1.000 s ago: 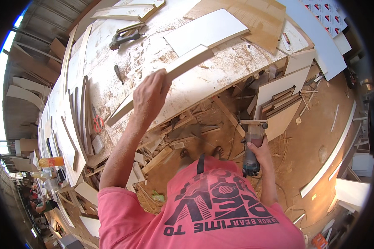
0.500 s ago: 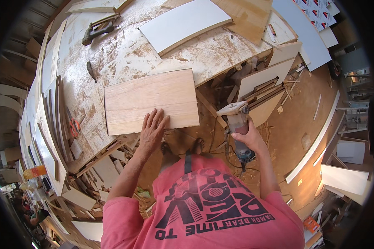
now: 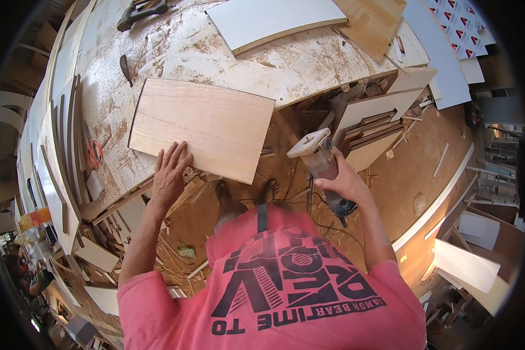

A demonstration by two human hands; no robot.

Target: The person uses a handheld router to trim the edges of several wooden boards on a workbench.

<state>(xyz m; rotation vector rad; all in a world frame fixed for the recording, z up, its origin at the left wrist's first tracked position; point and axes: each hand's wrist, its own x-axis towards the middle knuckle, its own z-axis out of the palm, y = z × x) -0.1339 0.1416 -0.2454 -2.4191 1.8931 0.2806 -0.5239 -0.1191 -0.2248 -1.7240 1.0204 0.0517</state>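
We see the long sawdust-strewn white workbench carrying the rectangular pale plywood panel, which lies flat with its near corner overhanging the bench edge, likely so that edge stays reachable; our left hand presses on the panel's near edge, fingers spread flat, steadying it; our right hand is wrapped tight round the small grey electric trimmer, held off the bench, base tilted upward.

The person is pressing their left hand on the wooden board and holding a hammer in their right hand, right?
Not quite. The left hand does rest on the wooden board, but the right hand holds a corded power tool, not a hammer. The head view shows it.
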